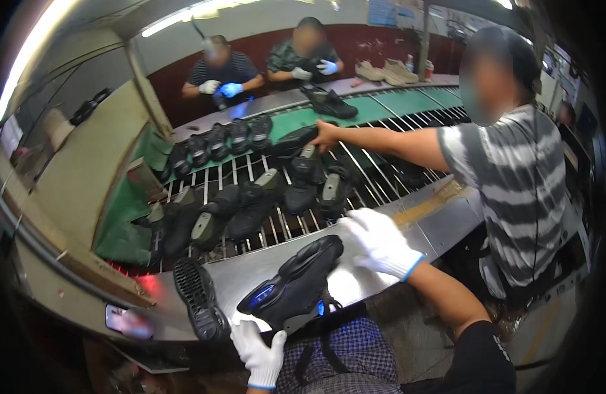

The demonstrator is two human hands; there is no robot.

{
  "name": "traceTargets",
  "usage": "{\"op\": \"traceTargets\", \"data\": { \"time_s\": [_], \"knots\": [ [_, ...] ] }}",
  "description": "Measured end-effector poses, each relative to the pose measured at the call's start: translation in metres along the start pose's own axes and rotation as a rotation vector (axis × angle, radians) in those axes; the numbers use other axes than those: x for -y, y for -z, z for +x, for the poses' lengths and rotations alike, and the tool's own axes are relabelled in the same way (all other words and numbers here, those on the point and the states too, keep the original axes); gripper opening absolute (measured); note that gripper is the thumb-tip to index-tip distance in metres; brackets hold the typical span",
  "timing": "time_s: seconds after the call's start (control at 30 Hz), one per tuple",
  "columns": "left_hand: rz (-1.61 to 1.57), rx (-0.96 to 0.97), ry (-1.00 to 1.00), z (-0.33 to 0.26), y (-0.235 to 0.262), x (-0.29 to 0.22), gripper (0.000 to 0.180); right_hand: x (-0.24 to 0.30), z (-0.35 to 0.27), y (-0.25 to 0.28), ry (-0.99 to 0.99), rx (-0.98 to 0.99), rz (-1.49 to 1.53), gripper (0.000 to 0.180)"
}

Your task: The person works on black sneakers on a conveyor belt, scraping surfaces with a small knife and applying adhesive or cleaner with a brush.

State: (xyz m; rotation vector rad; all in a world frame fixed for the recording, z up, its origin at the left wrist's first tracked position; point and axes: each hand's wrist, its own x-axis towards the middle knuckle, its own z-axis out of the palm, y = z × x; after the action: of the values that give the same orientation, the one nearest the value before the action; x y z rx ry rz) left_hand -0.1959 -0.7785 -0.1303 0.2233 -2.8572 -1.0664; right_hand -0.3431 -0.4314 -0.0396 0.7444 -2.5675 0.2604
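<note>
A black shoe lies on its side on the metal ledge in front of me. Its sole faces left, and a blue glow shows at the heel. My left hand, in a white glove, is just below the shoe's heel; its thumb stands apart from the fingers, and nothing shows in it. To the right of the shoe's toe, my right hand hovers above the ledge, also white-gloved, with fingers spread and slightly blurred. A loose black shoe sole rests left of the shoe, tread side up.
Several black shoes lie on the metal rods of a conveyor beyond the metal ledge. At right, a co-worker's bare hand holds a dark shoe. Two people work across the line. A phone sits at the left edge.
</note>
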Motion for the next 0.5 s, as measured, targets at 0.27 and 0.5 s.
{"op": "traceTargets", "data": {
  "time_s": [0.27,0.5],
  "knots": [
    [-0.773,-0.335,0.049,0.040,0.029,-0.018,0.070,0.071,0.044,-0.064,-0.071,0.305,0.417,0.095],
    [-0.549,-0.228,-0.302,0.079,0.076,-0.101,0.079,0.109,0.061,-0.034,-0.233,-0.367,1.086,0.052]
  ]
}}
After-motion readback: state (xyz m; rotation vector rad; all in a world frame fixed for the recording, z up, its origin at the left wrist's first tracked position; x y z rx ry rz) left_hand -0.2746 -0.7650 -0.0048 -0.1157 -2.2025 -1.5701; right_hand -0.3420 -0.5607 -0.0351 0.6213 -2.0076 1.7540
